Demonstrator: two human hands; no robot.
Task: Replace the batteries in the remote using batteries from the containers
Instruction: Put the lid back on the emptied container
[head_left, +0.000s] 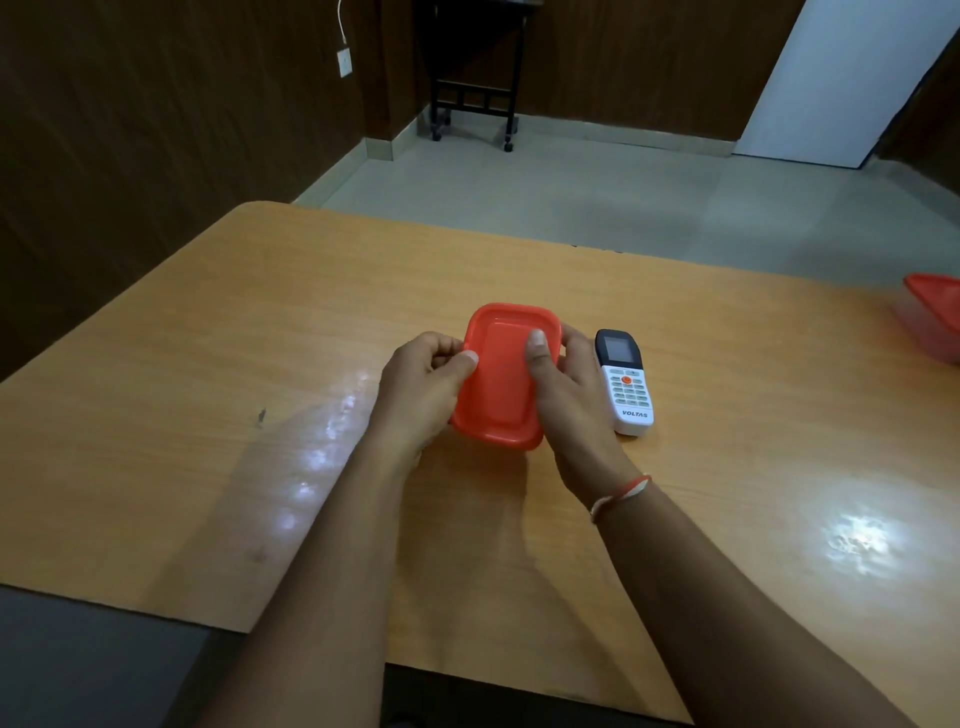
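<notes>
Orange-lidded container (501, 379) is sitting mid-table, just left of the white Voltas remote (625, 384), with the left hand (423, 395) and right hand (563, 395) gripping its sides, thumbs on the lid, seemingly about to pry it off for batteries.

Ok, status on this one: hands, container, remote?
Left hand and right hand gripping small orange-lidded plastic container, lid on. White remote with dark screen face up beside right hand, untouched. Nothing obstructing.

Lidded container (501, 379) mid-table (218, 364); remote (623, 382) just right; second container (932, 317) far right edge.
</notes>
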